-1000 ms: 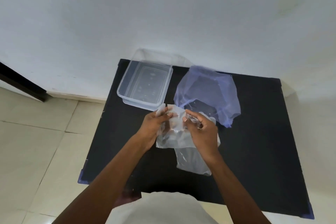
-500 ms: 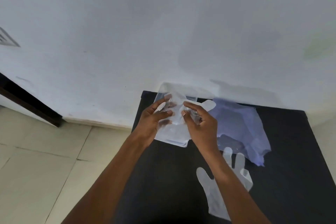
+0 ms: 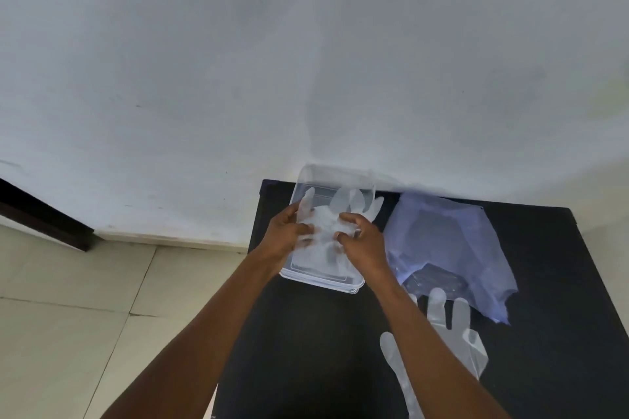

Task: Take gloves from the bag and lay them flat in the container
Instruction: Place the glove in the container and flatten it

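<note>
Spare glove (image 3: 456, 347): clear plastic one, lay flat on the black table (image 3: 306, 333) in the lower right of the frame, fingers pointing up-frame; the right forearm crossed over its thumb side, so part of it was hidden

Bag (image 3: 452, 248): bluish see-through thing, crumpled and open, sat right of centre just above the spare glove; its lower edge overlapped those glove fingertips a bit; something dark showed through it, couldn't tell what

Left hand (image 3: 284, 235): over the left side of the container, fingers curled shut on the left edge of the held glove; thumb on top

Right hand (image 3: 364, 241): over the right side of the container, fingers bent and pinched closed on the same glove's right edge

Held glove (image 3: 323, 224): clear and wrinkly, spread between both hands right over the container; its fingers fanned out toward the top of the frame, one poking past the right rim; whether it was touching the bottom yet, honestly couldn't tell

Container (image 3: 320, 281): clear plastic tub at the table's upper left corner, just left of the bag; near rim showed below the hands

Behind all that: plain white wall (image 3: 306, 61) filled the top half; pale floor tiles (image 3: 85, 299) at lower left
</note>
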